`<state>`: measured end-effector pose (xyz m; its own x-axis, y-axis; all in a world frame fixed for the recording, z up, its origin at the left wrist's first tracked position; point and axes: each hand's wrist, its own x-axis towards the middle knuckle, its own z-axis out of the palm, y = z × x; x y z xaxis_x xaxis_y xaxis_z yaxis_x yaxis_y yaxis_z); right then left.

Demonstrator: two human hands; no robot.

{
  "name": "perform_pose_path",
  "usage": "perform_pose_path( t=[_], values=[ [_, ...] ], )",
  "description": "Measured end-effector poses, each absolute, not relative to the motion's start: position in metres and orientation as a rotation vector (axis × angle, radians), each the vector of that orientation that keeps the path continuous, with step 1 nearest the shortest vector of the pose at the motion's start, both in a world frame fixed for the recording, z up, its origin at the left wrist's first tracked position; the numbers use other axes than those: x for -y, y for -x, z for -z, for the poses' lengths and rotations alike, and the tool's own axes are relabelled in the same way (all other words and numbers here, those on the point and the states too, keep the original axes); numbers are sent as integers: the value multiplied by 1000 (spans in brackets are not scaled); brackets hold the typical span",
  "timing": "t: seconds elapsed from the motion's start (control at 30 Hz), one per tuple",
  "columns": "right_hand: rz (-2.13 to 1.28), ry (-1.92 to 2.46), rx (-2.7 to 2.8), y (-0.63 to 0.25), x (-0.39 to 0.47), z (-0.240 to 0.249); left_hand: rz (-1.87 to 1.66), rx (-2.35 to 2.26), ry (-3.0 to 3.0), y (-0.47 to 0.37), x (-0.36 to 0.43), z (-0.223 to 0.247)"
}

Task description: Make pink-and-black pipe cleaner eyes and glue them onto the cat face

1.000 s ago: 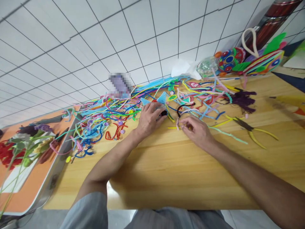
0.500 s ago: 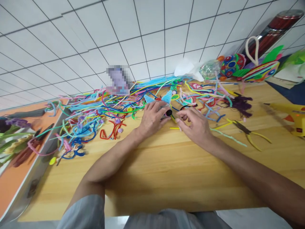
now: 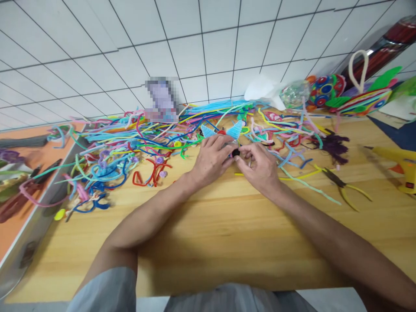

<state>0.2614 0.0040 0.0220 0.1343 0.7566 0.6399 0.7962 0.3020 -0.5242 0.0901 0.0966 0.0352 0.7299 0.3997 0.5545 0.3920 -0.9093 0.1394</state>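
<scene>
Right hand [image 3: 261, 167] has slid in toward the left since half a second ago, so the gap's gone and its fingertips are now right up at the black round end [image 3: 236, 153] of the little craft piece [image 3: 234, 130]. That piece is sitting mid-table, just in front of the pipe cleaner pile, two light blue pointy bits sticking up behind the knuckles and a spot of red between them. Left hand [image 3: 211, 159] is curled over it, gripping it with thumb and fingers. Right thumb and forefinger are bunched close together, but honestly can't tell if they're pinching anything.

Just past the hands it's a big messy pile of pipe cleaners [image 3: 128, 149] in all colors. Off to the right: a mint green strip [image 3: 320, 193], yellow-handled pliers [image 3: 344, 186] lying open, some dark purple fringe [image 3: 336, 148], then a yellow glue gun [image 3: 398, 161] near the edge of view. All on a wooden table [image 3: 208, 251].
</scene>
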Motion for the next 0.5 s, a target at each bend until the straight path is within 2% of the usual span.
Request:
perform_pose_path(
  t=[0.4,0.5],
  values=[
    [-201,1718,1743,-288,1,-24,-888,-605,-2918,-87,-94,-38],
    [-356,1649,1853,-284,7,-26,-875,-627,-2926,-87,-95,-38]
  ],
)
